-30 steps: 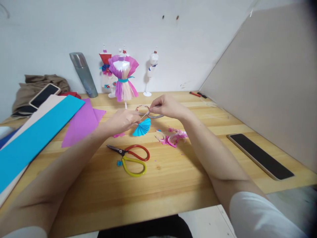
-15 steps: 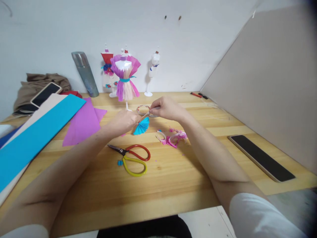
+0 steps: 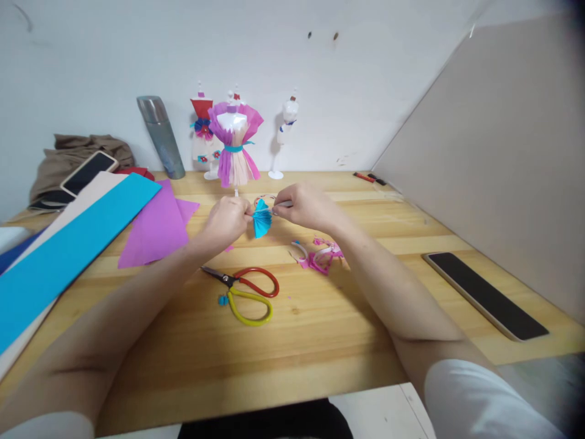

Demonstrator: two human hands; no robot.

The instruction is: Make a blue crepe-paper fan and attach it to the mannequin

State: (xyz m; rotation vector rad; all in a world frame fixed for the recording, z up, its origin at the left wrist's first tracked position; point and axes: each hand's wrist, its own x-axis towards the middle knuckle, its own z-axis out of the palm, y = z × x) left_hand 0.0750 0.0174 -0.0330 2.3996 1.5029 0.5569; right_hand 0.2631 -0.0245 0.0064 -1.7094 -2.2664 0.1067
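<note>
My left hand (image 3: 230, 218) pinches the edge of a blue pleated paper fan (image 3: 262, 221), which hangs spread above the table. My right hand (image 3: 301, 207) is closed on a pale, narrow item that looks like a roll of tape, mostly covered by the fingers. A thin pale strip (image 3: 264, 211) runs across the top of the fan between both hands. Behind them a ring-shaped roll (image 3: 264, 197) lies on the table, partly hidden. Scissors (image 3: 226, 280) with one red and one yellow handle lie nearer to me, beside a small blue scrap (image 3: 223, 300).
Pink scraps and curled white strips (image 3: 320, 259) lie right of centre. Dress forms, one in a purple and pink paper dress (image 3: 235, 146), stand by the wall near a flask (image 3: 162, 137). Blue paper (image 3: 82, 244) and purple paper (image 3: 153, 231) lie left; a phone (image 3: 484, 296) lies right.
The fan has come up slightly and turned, now hanging between my hands. My left hand has risen a little, and the strip lies across the fan's top.
</note>
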